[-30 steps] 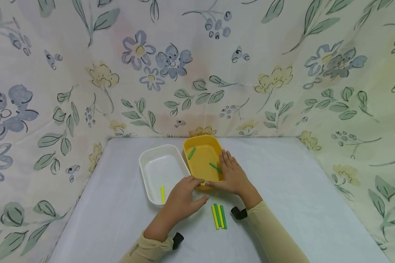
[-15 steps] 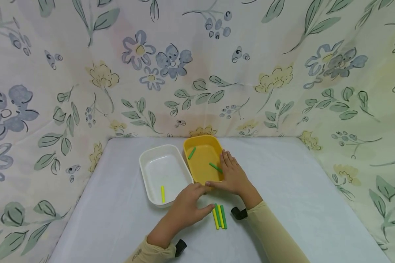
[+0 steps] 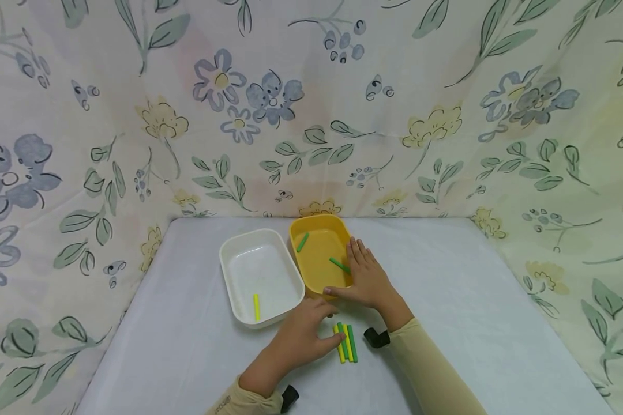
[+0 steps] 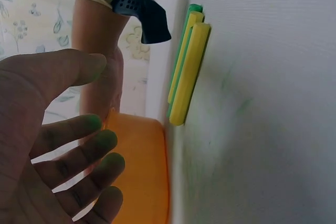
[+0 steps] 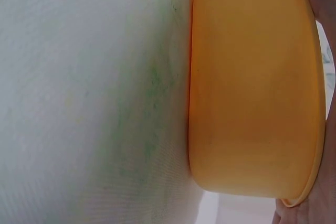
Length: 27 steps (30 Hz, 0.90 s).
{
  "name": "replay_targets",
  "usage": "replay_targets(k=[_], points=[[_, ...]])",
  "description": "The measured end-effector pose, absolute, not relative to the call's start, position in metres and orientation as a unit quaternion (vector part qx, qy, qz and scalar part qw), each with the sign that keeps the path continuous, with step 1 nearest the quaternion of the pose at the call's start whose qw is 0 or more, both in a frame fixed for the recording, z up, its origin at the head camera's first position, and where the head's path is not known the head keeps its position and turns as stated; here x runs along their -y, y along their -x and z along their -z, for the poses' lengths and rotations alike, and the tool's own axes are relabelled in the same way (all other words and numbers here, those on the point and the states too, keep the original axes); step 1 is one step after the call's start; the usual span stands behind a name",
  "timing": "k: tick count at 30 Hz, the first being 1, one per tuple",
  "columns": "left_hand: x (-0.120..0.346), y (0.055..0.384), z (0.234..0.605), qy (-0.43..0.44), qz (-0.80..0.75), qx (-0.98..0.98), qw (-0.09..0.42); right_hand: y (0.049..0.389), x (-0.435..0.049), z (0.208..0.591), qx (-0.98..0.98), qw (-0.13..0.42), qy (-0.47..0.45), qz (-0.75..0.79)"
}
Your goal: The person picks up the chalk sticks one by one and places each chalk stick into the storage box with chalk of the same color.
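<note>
My left hand (image 3: pixel 301 335) hovers beside a row of several thin yellow and green sticks (image 3: pixel 353 344), fingers loosely bent and holding nothing. Its thumb overlaps the row in the head view. In the left wrist view the sticks (image 4: pixel 190 74) lie side by side on the cloth, away from the green-smudged fingertips (image 4: pixel 107 139). My right hand (image 3: pixel 368 282) rests on the near right corner of the yellow tray (image 3: pixel 319 259), its fingers straight along the side rim and thumb at the near rim. Two green sticks (image 3: pixel 302 242) lie inside that tray.
Left of the yellow tray stands a white tray (image 3: pixel 262 265) with one yellow stick (image 3: pixel 256 307) in it. A white cloth (image 3: pixel 446 300) with green smudges covers the table. Flowered fabric (image 3: pixel 311 115) hangs behind and at both sides.
My left hand has moved down and right, from the yellow tray's near edge to the row of sticks. The right hand and both trays have stayed in place.
</note>
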<state>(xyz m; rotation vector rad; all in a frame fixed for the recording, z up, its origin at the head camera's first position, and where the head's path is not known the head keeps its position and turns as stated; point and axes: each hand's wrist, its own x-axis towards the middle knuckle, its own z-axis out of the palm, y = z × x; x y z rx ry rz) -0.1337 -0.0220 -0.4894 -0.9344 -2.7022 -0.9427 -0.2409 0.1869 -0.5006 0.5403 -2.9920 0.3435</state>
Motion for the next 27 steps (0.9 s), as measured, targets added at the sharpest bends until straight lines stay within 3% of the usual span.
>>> replay_targets(k=[18, 27], points=[[0.007, 0.130, 0.505, 0.321, 0.246, 0.915, -0.010, 0.241, -0.186, 0.500, 0.978, 0.036, -0.173, -0.107], [-0.003, 0.131, 0.511, 0.326, 0.201, 0.924, -0.015, 0.240, -0.186, 0.499, 0.979, 0.033, -0.170, -0.106]])
